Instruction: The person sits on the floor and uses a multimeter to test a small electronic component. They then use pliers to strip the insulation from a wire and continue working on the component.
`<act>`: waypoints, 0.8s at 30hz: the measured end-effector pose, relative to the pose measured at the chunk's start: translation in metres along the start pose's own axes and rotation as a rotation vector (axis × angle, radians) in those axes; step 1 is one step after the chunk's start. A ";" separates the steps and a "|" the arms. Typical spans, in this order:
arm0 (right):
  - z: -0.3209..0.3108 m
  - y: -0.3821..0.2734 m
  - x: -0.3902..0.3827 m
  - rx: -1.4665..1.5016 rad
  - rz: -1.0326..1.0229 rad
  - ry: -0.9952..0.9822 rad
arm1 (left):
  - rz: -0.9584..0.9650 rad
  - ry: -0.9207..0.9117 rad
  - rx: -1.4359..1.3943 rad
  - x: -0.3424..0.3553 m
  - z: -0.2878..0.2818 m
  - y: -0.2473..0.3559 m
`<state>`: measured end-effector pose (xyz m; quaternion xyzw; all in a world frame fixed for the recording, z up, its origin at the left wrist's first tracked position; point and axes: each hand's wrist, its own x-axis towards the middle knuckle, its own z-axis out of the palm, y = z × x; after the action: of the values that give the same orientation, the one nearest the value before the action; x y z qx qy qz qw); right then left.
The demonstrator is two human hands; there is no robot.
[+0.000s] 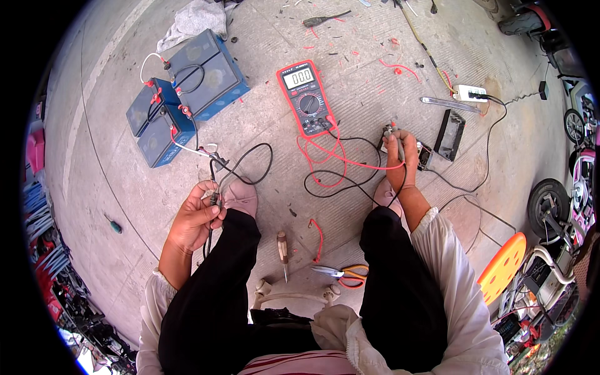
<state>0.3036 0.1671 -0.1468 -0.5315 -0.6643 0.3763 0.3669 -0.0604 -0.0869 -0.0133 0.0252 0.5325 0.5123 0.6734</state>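
My left hand [195, 217] is closed on a black cable [215, 199], which loops out over the ground and meets white and red wires from the blue batteries [206, 75]. My right hand [402, 157] is closed round the multimeter's test leads [359, 161]. At its fingertips sits a small greyish part [389, 129], too small to make out. The red and black multimeter [307, 99] lies face up between my hands, its display lit. An opened device with exposed circuitry [424, 154] lies right beside my right hand, partly hidden by it.
Between my feet lie a screwdriver [283, 255], a short red wire [320, 240] and orange-handled scissors [347, 274]. At right are a black casing [449, 135], a metal bar [450, 105], a white power strip [470, 94] and an orange stool [503, 267]. A grey cloth [195, 25] lies beyond the batteries.
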 end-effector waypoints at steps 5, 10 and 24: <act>-0.001 0.003 0.001 -0.073 -0.031 -0.007 | -0.002 0.008 0.007 0.000 0.001 0.000; 0.001 0.002 0.000 -0.019 -0.010 0.001 | -0.002 0.009 0.008 0.000 0.001 0.000; -0.036 -0.032 -0.009 -0.306 -0.194 -0.237 | 0.002 0.000 0.009 -0.001 -0.002 0.001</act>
<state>0.3239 0.1573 -0.1032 -0.4666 -0.8001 0.2938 0.2360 -0.0622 -0.0883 -0.0134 0.0289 0.5347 0.5103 0.6730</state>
